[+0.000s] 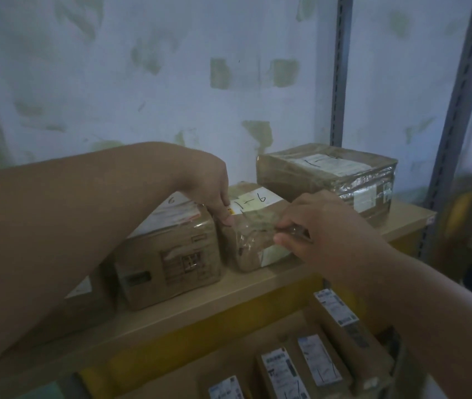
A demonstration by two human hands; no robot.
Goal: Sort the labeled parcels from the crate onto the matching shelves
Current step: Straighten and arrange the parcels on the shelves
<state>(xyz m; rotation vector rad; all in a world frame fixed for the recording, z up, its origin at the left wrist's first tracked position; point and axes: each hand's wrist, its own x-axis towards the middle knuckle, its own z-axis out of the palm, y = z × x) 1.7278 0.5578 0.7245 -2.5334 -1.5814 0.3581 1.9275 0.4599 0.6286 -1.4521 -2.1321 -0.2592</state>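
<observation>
Both hands grasp the parcel marked "1-6" (253, 226) on the shelf (257, 286): left hand (214, 194) at its left edge, right hand (315, 223) at its right. A taped box (168, 251) touches it on the left.

It's dim where I'm working, everything washed in a cool bluish-grey cast with muddy colours. The wall (142, 82) behind the shelf is the palest area, its patches soft and smeared. My left forearm (56, 226) looms dark and shadowed, and it shades the boxes below it. The plastic-wrapped parcel (329, 174) at the back catches faint glints on its crinkled side. The right edge streaks with motion blur, and the upright post (339, 82) leans from wide-angle bending. Labels lower down are too fuzzy to read
</observation>
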